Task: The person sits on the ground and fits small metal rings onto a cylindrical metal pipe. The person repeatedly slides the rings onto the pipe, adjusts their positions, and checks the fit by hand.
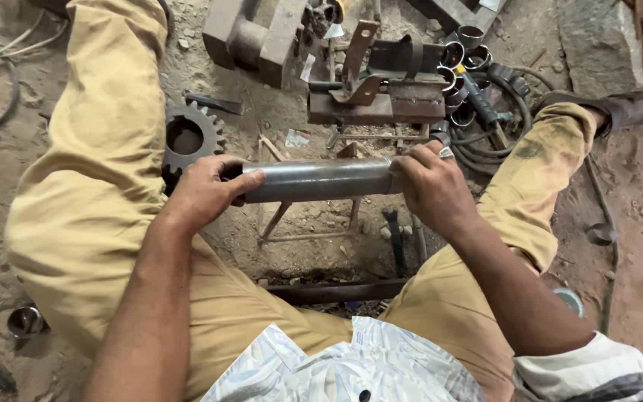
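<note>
Head view shows the left hand (pixel 204 192) and right hand (pixel 432 187) each clasping one end of a steel pipe (pixel 318 180), level above a small rod stand (pixel 308 223); even grips should keep it steady.

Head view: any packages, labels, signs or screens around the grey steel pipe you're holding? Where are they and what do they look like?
No packages, signs or screens show.
Pale paper scraps: small, crumpled, whitish, on the dirt beyond the grey steel pipe, near the rusty metal jig; whether they bear print cannot be told.
Left hand and right hand grip the pipe's ends; the pipe itself carries no visible label.
</note>
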